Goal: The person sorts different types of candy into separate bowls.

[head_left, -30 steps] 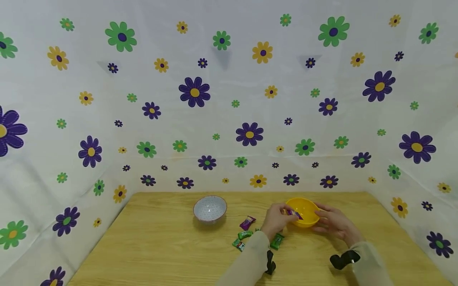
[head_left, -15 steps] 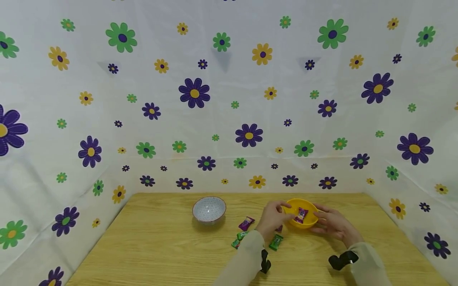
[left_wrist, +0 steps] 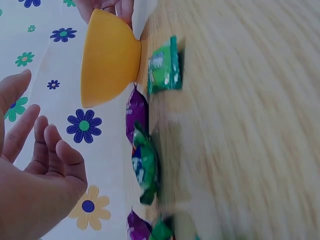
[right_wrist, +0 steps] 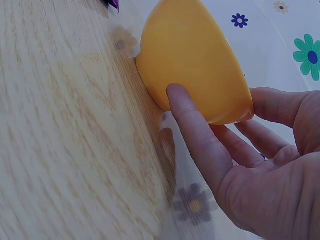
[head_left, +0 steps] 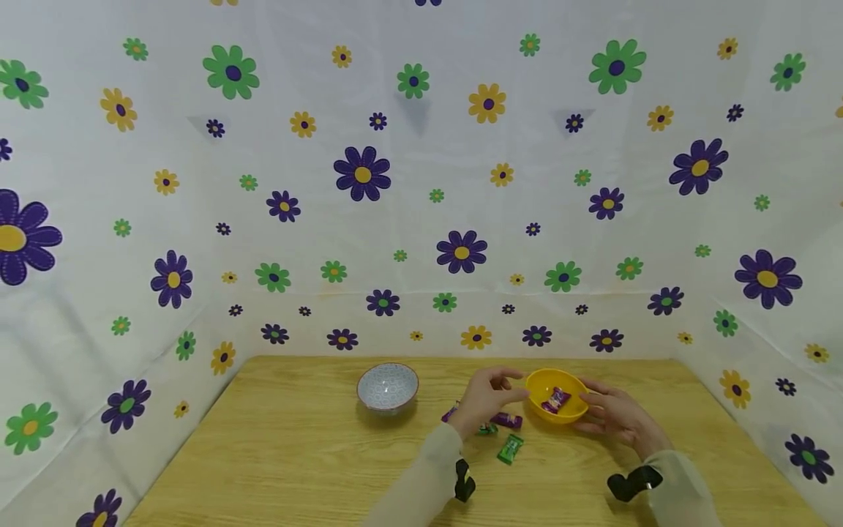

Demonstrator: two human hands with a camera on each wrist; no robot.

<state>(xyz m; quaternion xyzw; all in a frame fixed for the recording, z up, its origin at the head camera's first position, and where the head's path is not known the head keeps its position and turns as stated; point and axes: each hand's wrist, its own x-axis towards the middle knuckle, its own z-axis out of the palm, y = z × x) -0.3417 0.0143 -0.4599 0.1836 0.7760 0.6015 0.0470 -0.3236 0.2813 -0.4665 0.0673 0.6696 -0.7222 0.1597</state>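
Yellow bowl (head_left: 555,419); 1 purple candy (head_left: 556,400) inside

no legible lettering on wrappers (left_wrist: 164,70)

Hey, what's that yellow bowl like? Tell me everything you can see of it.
The yellow bowl is plain, smooth and slightly glossy, perhaps plastic, its rounded wall narrowing toward the base. It faces opening-up and appears to rest on the wood-patterned table, right of the pale bowl. One purple-wrapped sweet lies inside. The person's right-hand grip holds it at its right side.
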